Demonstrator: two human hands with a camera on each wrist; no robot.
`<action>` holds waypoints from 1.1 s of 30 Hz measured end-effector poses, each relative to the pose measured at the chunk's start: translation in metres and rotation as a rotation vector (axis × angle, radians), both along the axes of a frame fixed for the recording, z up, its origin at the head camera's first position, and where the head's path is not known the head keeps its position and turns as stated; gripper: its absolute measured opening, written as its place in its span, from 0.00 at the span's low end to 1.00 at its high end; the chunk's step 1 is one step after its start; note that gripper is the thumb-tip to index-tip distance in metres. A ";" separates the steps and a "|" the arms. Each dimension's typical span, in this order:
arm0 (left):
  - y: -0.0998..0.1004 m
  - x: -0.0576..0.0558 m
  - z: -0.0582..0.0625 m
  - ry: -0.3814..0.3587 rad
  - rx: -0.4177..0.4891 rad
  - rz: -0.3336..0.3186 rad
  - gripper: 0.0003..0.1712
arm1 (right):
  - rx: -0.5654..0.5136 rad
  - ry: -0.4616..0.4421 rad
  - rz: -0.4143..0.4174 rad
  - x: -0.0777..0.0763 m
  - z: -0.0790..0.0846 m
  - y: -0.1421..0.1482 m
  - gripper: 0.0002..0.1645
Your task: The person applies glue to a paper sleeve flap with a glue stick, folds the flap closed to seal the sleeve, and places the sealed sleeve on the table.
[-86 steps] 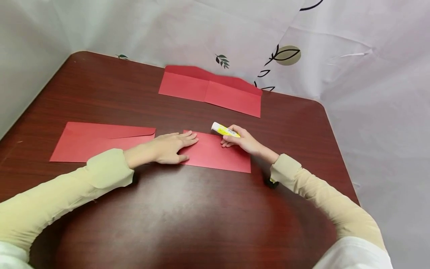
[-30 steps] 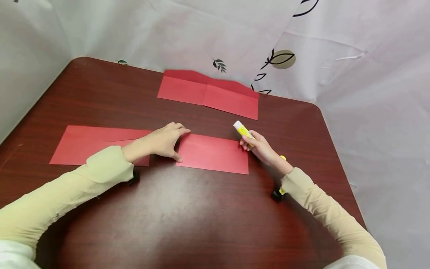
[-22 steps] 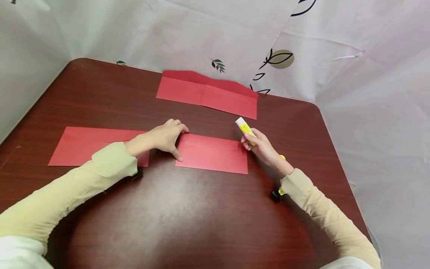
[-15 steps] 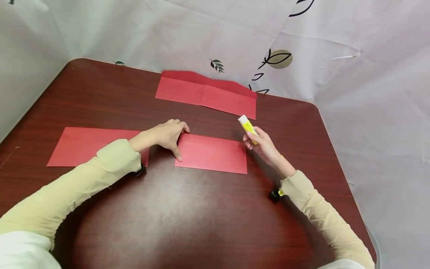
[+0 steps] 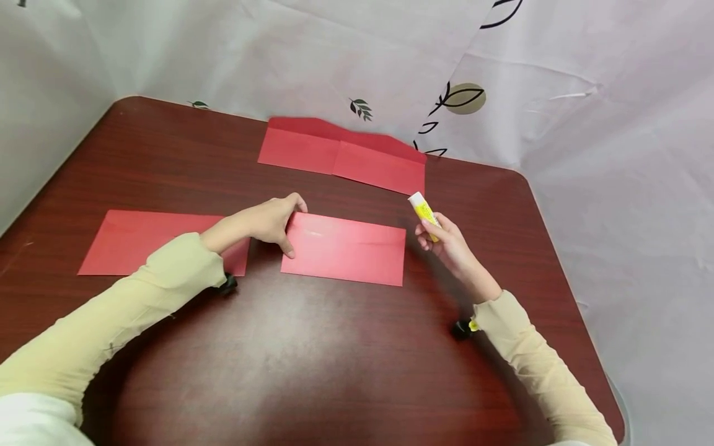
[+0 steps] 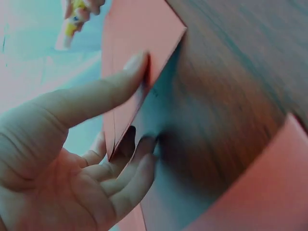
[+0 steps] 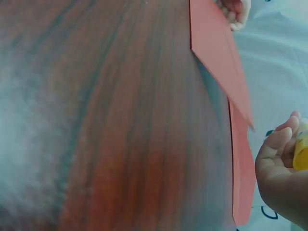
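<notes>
My left hand [image 5: 266,223] holds a red envelope [image 5: 343,251] by its left end, in the middle of the table. In the left wrist view the thumb lies on the near face of the envelope [image 6: 137,33] and curled fingers reach behind its edge; a gap shows between it and the wood. To the right, my right hand [image 5: 453,248] grips a yellow-and-white glue stick [image 5: 426,217], white end pointing up and left, apart from the envelope. The right wrist view shows the yellow end of the glue stick [image 7: 301,153] in the curled fingers.
Another red envelope [image 5: 139,238] lies at the left, partly under the left forearm. Two red envelopes with raised flaps [image 5: 304,145] lie along the back edge of the brown wooden table [image 5: 312,365]. A white patterned curtain [image 5: 312,56] hangs behind.
My left hand, flat on the envelope at first, has moved to its left end and lifted it, shifting it slightly left. The right hand has drawn away rightward with the glue stick.
</notes>
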State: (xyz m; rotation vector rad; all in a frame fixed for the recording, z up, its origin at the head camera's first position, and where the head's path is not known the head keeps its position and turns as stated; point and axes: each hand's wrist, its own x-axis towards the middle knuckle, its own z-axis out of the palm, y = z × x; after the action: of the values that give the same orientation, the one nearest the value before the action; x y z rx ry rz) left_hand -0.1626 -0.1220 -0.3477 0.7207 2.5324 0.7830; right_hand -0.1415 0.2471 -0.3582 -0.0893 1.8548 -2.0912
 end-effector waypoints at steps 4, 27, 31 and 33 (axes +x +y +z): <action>-0.017 0.009 0.010 -0.046 0.079 0.075 0.37 | 0.010 -0.014 0.011 0.003 0.000 -0.001 0.04; -0.178 0.063 0.050 -0.165 0.372 0.622 0.38 | -0.017 0.057 -0.010 0.022 0.007 0.015 0.03; -0.210 0.063 0.039 -0.222 0.308 0.625 0.37 | -0.011 0.072 -0.009 0.024 0.007 0.019 0.03; -0.222 0.063 0.032 -0.238 0.266 0.617 0.36 | -0.014 0.084 -0.006 0.026 0.007 0.022 0.03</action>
State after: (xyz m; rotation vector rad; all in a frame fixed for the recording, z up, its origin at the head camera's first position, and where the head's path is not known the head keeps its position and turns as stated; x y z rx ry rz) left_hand -0.0998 -0.3442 -0.3155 -0.1112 2.4578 1.3309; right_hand -0.1159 0.2686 -0.3507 -0.1775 1.8902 -2.1351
